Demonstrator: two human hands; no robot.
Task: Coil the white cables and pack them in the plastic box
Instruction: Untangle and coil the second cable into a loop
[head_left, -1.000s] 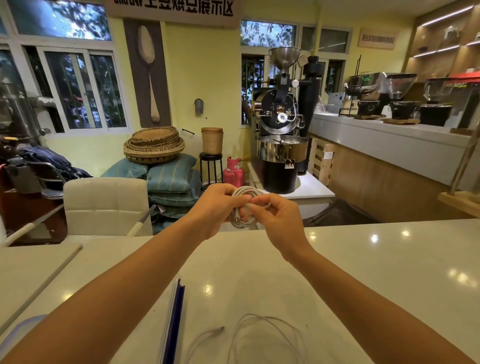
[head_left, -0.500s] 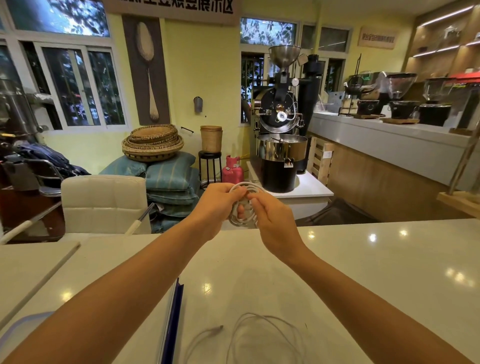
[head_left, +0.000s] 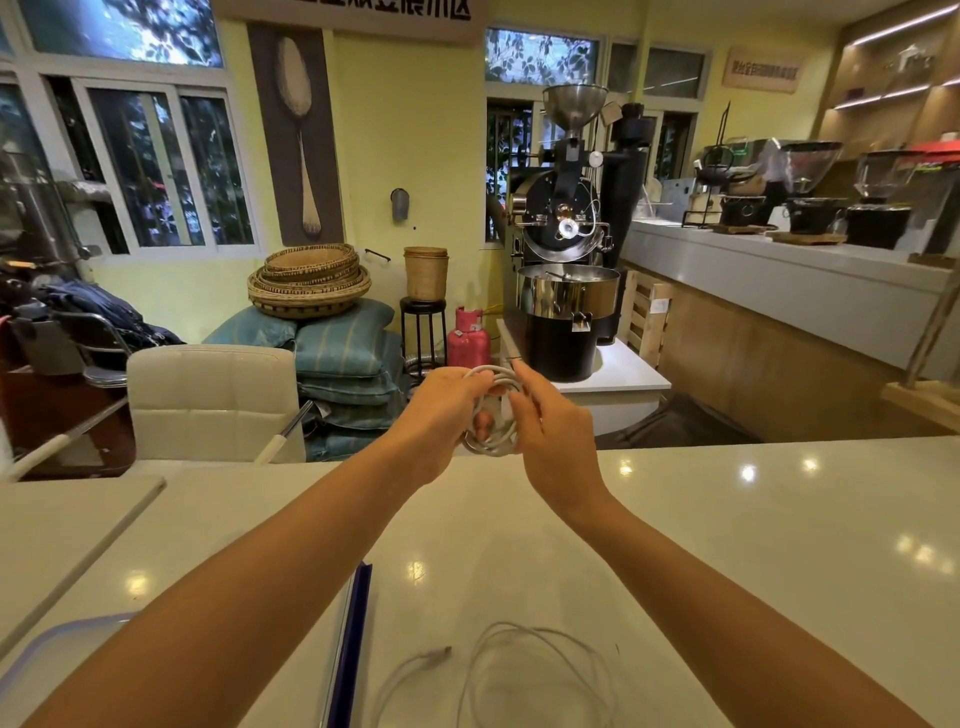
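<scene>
A small coil of white cable (head_left: 492, 415) is held in the air above the far edge of the white table (head_left: 727, 545). My left hand (head_left: 441, 415) grips the coil's left side. My right hand (head_left: 550, 431) pinches a strand across the coil's right side. A second white cable (head_left: 519, 670) lies loose in wide loops on the table near me, its plug end pointing left. The plastic box (head_left: 57, 649) shows only as a translucent blue-rimmed corner at the bottom left, mostly hidden by my left forearm.
A dark blue, flat, thin item (head_left: 353, 639) lies on the table between my forearms. A white padded chair (head_left: 213, 400) stands beyond the table's far left edge. A second table surface (head_left: 62, 525) adjoins on the left. A coffee roaster (head_left: 566, 291) stands behind.
My right hand has shifted around the coil, moving a strand across it. The coil now looks tighter and more upright. The loose cable on the table has not moved.
</scene>
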